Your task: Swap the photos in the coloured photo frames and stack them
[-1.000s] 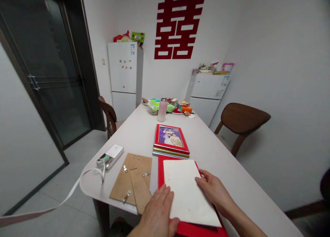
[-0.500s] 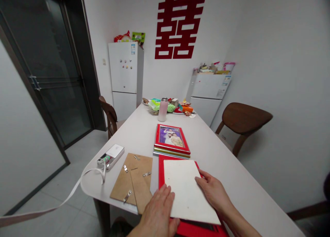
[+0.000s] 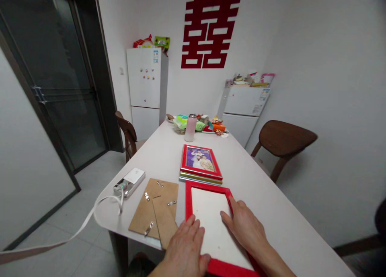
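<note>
In front of me a red picture frame (image 3: 189, 202) lies on the table, and a white backing sheet (image 3: 209, 210) sits inside its border. My left hand (image 3: 186, 245) lies flat along the frame's left side, fingers stretched out over the border and the sheet's edge. On the right, my right hand (image 3: 245, 224) rests with its thumb on the sheet and its fingers on the red border; the thumb is apart from the fingers. Left of the frame lies a brown backing board (image 3: 144, 208) with metal clips and a stand leg, its lower corner partly behind my left hand.
Beyond the frame is a stack of frames (image 3: 200, 160), a red one with a photo on top. A phone with a power bank (image 3: 129, 182) and white strap lies at left. A pink bottle (image 3: 190, 128) and a cluttered pile (image 3: 208, 124) stand at the table's far end.
The white sheet has dropped from a skewed position over the frame into its border. My right hand has let go of the sheet's edge and shifted slightly left.
</note>
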Demonstrator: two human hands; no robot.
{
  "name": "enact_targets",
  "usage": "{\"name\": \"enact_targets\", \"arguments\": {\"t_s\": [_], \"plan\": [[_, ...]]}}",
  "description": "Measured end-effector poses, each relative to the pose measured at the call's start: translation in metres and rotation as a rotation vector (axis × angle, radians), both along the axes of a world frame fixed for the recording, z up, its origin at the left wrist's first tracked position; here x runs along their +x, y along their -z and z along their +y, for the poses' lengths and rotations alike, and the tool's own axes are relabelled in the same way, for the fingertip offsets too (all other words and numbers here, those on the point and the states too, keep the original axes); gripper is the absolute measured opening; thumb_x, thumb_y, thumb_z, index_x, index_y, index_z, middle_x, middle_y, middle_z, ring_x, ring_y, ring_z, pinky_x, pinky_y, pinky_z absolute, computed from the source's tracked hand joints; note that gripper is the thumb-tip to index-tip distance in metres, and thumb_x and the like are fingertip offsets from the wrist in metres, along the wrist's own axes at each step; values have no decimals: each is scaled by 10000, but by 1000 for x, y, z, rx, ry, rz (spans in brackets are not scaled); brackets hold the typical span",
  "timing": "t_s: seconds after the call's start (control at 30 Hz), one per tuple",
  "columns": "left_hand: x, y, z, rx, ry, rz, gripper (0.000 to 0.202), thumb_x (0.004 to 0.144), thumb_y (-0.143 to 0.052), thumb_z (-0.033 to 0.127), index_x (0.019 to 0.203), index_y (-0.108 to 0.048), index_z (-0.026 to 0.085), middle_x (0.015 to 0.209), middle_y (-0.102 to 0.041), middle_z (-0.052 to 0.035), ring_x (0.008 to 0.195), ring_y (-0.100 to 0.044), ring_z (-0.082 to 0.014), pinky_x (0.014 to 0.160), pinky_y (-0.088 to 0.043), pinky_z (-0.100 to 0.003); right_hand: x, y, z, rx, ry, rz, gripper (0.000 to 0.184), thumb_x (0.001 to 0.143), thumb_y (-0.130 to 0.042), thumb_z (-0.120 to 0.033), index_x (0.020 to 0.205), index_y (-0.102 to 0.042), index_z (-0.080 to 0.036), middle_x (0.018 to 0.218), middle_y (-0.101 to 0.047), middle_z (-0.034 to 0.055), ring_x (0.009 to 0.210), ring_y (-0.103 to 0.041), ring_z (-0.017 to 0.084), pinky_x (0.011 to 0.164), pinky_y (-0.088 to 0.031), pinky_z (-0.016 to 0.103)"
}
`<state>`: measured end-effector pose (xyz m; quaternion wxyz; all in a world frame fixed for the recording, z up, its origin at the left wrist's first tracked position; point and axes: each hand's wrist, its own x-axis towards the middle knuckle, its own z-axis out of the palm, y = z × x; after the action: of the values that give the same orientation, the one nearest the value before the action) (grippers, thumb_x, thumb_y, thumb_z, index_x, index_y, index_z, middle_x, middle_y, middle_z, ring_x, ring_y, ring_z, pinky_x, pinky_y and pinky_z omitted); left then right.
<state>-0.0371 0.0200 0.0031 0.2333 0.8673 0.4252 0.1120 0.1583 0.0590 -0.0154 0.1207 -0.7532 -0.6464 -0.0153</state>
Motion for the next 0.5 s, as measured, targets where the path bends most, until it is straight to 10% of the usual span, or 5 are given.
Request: {"name": "enact_targets", "arguments": {"t_s": [0.23,0.5], "plan": [[-67,-8,-2,-20,-147,114,714,640,-568,258,1274,-267,128,1364,-136,-107,1246,-113,-234,1007,-165,-413,-47,-11,-10,93,-341,224,376,775,-379,-314,1086,-488,-134,1043,-514,114,961,-452,210,842,-351,333],[-123,26,15,130,-384,148,670,552,-621,105,1187,-413,152,1313,-302,-132,1211,-249,-236,992,-243,-384,-147,-14,-21,-17,-539,297,524,537,-627,-340,1034,-518,-214,952,-514,80,887,-444,251,788,-349,412]]}}
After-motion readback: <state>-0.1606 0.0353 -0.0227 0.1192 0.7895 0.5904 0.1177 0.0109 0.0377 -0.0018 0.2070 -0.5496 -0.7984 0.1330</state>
